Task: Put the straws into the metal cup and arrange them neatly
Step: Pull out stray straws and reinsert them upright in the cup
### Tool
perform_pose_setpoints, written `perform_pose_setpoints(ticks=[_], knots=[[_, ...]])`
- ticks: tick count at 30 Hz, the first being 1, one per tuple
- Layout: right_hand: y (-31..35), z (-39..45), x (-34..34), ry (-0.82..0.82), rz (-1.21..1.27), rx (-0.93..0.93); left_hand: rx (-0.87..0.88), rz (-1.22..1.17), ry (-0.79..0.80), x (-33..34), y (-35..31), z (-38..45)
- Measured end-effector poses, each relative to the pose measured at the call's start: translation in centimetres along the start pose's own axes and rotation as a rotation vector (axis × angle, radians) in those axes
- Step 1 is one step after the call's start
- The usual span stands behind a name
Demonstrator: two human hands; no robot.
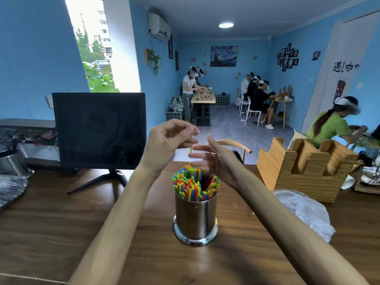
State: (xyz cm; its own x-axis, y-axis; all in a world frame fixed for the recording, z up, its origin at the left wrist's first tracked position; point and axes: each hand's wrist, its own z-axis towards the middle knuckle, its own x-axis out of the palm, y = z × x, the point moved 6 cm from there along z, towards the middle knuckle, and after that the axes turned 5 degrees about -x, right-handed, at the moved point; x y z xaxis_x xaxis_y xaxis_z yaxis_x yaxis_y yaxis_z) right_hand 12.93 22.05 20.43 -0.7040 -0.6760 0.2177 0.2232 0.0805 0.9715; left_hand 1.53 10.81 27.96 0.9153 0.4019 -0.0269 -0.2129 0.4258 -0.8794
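Note:
A shiny metal cup (195, 219) stands on the wooden table (61, 212) in front of me, packed with several coloured straws (193, 184) standing upright. My left hand (168, 140) hovers above and behind the cup, its fingers curled, pinching the top of a yellow straw (191, 150) that hangs down. My right hand (211, 159) is just to the right of it, over the straw tops, with fingers stretched out towards the left and slightly blurred.
A black monitor (98, 128) on a stand sits at the left back. A wooden holder (304, 167) and a crumpled clear plastic bag (306, 210) lie to the right. A metal bucket (12, 163) is at the far left. People work at tables behind.

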Motion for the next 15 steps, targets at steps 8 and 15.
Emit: perform_pose_setpoints(ticks=[8, 15], knots=[[1.8, 1.1, -1.8, -0.084, 0.199, -0.053, -0.220, 0.115, 0.279, 1.6, 5.3, -2.1], [3.7, 1.0, -2.0, -0.238, -0.565, -0.570, -0.301, 0.346, 0.125, -0.1, 10.7, -1.3]])
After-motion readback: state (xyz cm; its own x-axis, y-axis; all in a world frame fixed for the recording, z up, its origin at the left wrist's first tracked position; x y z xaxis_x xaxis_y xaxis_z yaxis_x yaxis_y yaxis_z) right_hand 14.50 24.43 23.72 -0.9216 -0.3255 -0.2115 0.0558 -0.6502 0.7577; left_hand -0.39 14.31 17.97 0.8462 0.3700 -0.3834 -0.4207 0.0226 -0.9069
